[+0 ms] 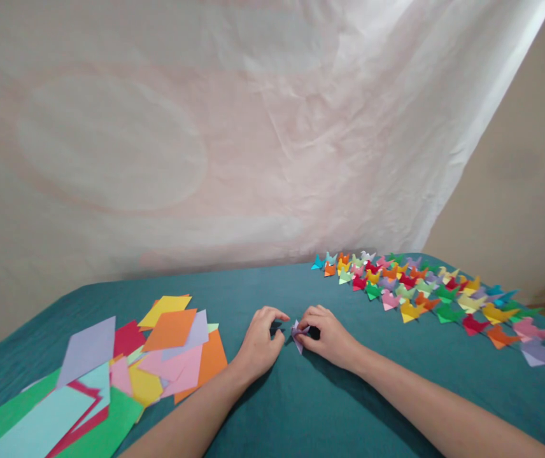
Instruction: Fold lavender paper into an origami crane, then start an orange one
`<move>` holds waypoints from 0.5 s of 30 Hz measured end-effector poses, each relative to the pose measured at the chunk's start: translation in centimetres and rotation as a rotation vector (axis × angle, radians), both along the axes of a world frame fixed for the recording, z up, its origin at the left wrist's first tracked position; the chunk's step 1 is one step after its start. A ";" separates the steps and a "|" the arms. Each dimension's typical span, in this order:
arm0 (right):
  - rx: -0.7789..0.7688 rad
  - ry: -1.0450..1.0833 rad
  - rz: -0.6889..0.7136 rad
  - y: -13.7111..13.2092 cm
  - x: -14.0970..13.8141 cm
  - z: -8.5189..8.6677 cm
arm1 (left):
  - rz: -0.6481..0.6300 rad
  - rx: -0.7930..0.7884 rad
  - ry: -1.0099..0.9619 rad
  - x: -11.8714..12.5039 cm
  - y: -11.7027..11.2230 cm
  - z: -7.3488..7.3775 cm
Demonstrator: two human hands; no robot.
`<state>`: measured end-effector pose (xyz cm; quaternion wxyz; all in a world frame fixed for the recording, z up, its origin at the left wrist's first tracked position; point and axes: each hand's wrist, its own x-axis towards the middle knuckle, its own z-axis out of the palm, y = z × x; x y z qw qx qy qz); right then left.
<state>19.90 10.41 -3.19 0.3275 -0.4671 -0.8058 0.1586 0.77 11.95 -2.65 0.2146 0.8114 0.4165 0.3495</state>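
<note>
Between the thumb and fingers of my right hand (324, 334) is a small folded lilac paper bird (297, 337), its lower tip pointing down toward the cloth. Just left of it, my left hand (261, 340) curves with thumb and forefinger apart, holding nothing. A narrow gap separates the left fingertips from the folded paper. Part of the lilac piece is covered by my right fingers.
Loose coloured paper sheets (170, 329) lie in an overlapping pile on the left. Rows of small folded paper birds (410, 310) stand on the right. A green cloth (272, 413) covers the table, and a pale hanging sheet (253, 159) rises behind it.
</note>
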 end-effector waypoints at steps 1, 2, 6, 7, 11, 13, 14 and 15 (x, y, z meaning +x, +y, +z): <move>-0.012 -0.005 -0.009 0.1 0.0 -0.1 | 0.001 0.004 0.005 0.0 0.0 -0.1; -0.025 -0.009 -0.016 0.2 0.1 -0.1 | 0.000 0.008 0.011 0.0 0.1 -0.1; -0.051 -0.025 -0.026 0.4 0.3 -0.4 | -0.013 0.011 0.033 0.0 0.0 -0.1; -0.050 -0.030 -0.022 0.5 0.4 -0.4 | -0.015 0.009 0.037 0.0 0.0 -0.1; -0.041 -0.050 -0.008 0.4 0.6 -0.2 | -0.015 0.011 0.046 0.0 -0.1 0.1; -0.043 -0.056 -0.004 0.3 0.6 0.0 | -0.015 0.012 0.051 0.0 -0.1 0.1; -0.046 -0.058 -0.002 0.2 0.6 0.1 | -0.014 0.011 0.051 0.0 -0.1 0.1; -0.049 -0.060 0.000 0.1 0.6 0.2 | -0.014 0.008 0.051 0.0 -0.1 0.1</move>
